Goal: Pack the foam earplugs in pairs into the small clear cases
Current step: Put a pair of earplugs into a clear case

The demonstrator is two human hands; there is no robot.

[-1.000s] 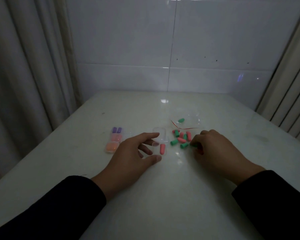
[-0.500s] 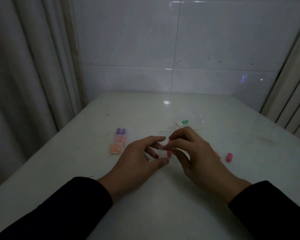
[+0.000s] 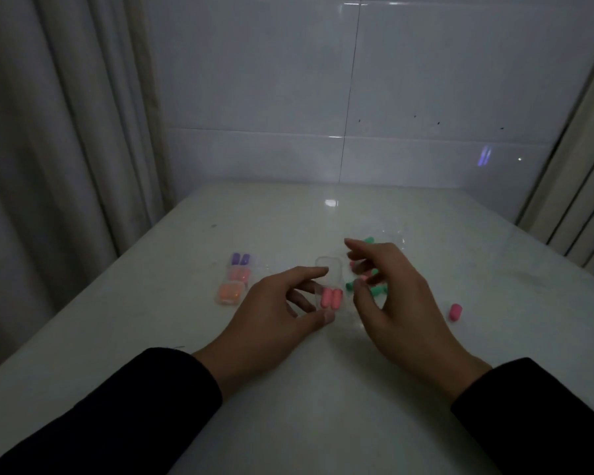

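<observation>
An open small clear case (image 3: 330, 273) lies on the white table (image 3: 288, 389), with two pink earplugs (image 3: 331, 298) side by side in its near half. My left hand (image 3: 275, 317) holds the case between thumb and fingers. Just right of the case hovers my right hand (image 3: 388, 296), its fingers spread and nothing in them. Behind it lies a pile of green and pink earplugs (image 3: 372, 290), partly hidden. One pink earplug (image 3: 455, 312) lies alone to the right.
Three filled cases sit in a row at the left: purple (image 3: 240, 259), pink (image 3: 239, 274) and orange (image 3: 229, 293). A clear plastic bag (image 3: 388, 236) with a green earplug lies behind the pile. Curtains hang on both sides; a tiled wall stands behind.
My right hand brought a second pink earplug from the pile, put it in the case and has drawn back to the right with fingers spread. One pink earplug rolled off right.
</observation>
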